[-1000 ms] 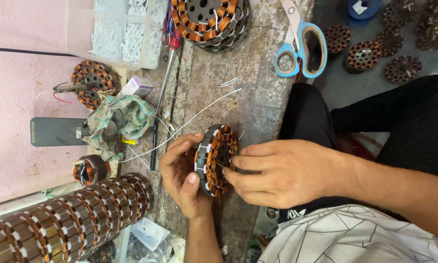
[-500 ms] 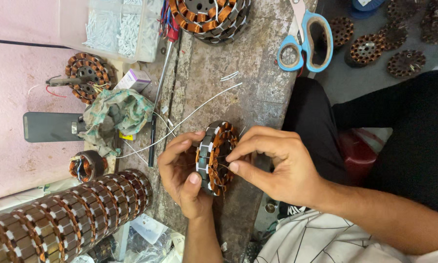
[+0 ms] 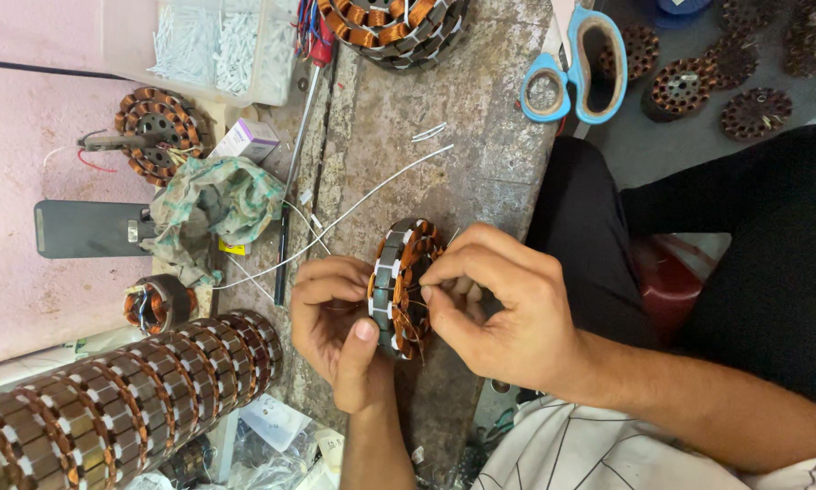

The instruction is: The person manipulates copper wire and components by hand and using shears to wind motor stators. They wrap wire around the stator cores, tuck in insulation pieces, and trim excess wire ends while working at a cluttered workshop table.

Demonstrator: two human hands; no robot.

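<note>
A small round motor stator with copper windings and grey steel teeth stands on edge on the worn workbench. My left hand grips its rim from the left, thumb pressed on the lower edge. My right hand comes in from the right, with its fingertips pinched on the copper winding at the stator's face. Thin white sleeved wires trail from the stator across the bench towards the upper right.
Blue-handled scissors lie at the bench's top right. A long stack of stators fills the lower left. There are also a crumpled green cloth, a dark phone, a screwdriver, a box of white sleeves and more stators.
My right fingers have shifted slightly on the winding. The left hand keeps its grip on the stator.
</note>
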